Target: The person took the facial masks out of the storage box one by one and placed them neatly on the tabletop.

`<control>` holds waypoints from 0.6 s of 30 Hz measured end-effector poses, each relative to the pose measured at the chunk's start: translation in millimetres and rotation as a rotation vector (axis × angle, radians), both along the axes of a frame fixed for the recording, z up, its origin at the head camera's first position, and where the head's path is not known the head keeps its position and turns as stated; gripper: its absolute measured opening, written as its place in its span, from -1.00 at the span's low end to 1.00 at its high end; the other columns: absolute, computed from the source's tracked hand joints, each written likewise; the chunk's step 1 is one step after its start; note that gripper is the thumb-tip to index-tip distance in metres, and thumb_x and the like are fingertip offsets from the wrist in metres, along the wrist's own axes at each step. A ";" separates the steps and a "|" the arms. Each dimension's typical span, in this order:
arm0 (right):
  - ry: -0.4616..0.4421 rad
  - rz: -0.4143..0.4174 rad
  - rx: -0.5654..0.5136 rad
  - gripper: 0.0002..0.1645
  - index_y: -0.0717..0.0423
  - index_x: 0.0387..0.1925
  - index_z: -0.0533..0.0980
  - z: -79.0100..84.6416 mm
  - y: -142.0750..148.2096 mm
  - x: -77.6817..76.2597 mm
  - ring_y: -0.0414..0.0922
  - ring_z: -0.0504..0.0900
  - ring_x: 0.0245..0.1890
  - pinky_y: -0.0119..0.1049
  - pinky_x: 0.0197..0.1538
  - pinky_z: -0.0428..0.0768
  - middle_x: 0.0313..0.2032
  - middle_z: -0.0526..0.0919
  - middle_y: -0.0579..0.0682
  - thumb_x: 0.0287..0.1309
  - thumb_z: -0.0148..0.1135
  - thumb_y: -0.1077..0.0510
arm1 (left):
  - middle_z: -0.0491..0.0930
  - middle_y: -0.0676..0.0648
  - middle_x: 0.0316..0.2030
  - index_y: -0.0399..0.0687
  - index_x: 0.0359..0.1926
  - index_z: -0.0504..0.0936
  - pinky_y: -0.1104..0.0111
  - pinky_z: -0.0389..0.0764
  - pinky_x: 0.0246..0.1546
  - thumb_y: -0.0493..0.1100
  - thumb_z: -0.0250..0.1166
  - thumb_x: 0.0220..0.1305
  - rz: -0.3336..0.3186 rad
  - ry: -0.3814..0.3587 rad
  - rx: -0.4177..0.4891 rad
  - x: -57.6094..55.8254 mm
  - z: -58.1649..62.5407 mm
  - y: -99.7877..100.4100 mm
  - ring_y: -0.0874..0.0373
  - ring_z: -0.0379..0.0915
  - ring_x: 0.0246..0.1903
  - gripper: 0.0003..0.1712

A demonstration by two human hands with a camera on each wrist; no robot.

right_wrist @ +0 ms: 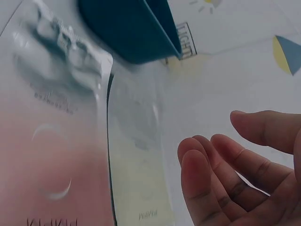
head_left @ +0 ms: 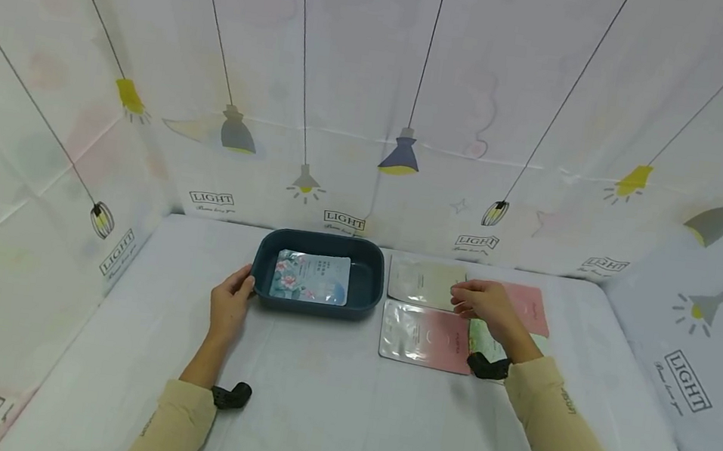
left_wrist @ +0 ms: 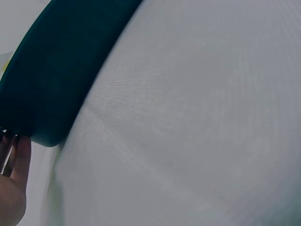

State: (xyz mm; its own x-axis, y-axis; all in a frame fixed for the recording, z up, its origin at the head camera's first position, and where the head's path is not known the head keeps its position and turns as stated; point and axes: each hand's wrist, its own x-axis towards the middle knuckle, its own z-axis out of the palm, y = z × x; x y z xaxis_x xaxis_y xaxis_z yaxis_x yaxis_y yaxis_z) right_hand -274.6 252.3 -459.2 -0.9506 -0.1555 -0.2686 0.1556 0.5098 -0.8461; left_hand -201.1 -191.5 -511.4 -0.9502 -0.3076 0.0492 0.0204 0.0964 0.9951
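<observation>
Well, nearest on my feed I have two beige sleeves (head_left: 174, 422) reaching in over the white bench (head_left: 336, 420), each with a small black fitting (head_left: 231, 396) at the wrist. Beyond its sleeve, the left hand (head_left: 230, 307) has fairly straight fingers touching the left end of a dark teal tray (head_left: 316, 309); I read that grip as resting against the wall, not clenched. Right of the bench's middle lies a silvery-pink packet (head_left: 425, 337), with a green packet (head_left: 486, 339) beside it toward the right edge, partly hidden from me by the right arm. The right hand (head_left: 491, 307) hangs over the packets, fingers loosely bent, thumb apart from them; that grip is released, holding nothing. The tray stands along the bench's far edge, a little left of its middle, and a flowered packet (head_left: 311, 277) lies inside it. Just right of the tray I see a yellowish packet (head_left: 426, 281), then, toward the far right corner, a salmon packet (head_left: 528, 306). Behind the far edge hangs a white sheet (head_left: 355, 65) printed with lamps.
</observation>
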 end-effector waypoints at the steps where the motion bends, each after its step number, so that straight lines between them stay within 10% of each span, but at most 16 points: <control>1: -0.001 0.006 -0.011 -0.49 0.38 0.09 0.48 1.6 -5.4 -2.1 0.07 0.67 -0.15 -0.14 -0.01 0.70 -0.13 0.66 0.22 0.37 0.11 0.02 | 0.43 -0.34 0.27 -0.40 0.32 0.35 0.66 0.58 -0.05 -0.24 0.03 0.48 0.002 0.000 0.000 0.5 0.2 0.4 -0.15 0.45 0.20 -0.52; 11: -0.048 -0.017 -0.094 -0.53 0.35 0.12 0.48 17.0 -55.0 -25.7 0.00 0.68 -0.21 -0.32 -0.13 0.72 -0.07 0.64 0.27 0.35 0.14 0.07 | 0.43 -0.33 0.27 -0.40 0.32 0.35 0.32 0.56 0.12 -0.23 0.02 0.49 0.003 -0.005 -0.006 1.1 -1.5 0.3 -0.13 0.45 0.20 -0.52; 18: -0.073 -0.034 -0.094 -0.56 0.32 0.11 0.50 23.1 -84.8 -37.5 -0.08 0.67 -0.27 -0.39 -0.21 0.72 -0.06 0.63 0.24 0.35 0.13 0.09 | 0.42 -0.35 0.27 -0.38 0.33 0.35 0.63 0.60 -0.04 -0.23 0.02 0.49 0.000 -0.003 0.004 -2.6 -7.2 -2.1 -0.17 0.44 0.21 -0.52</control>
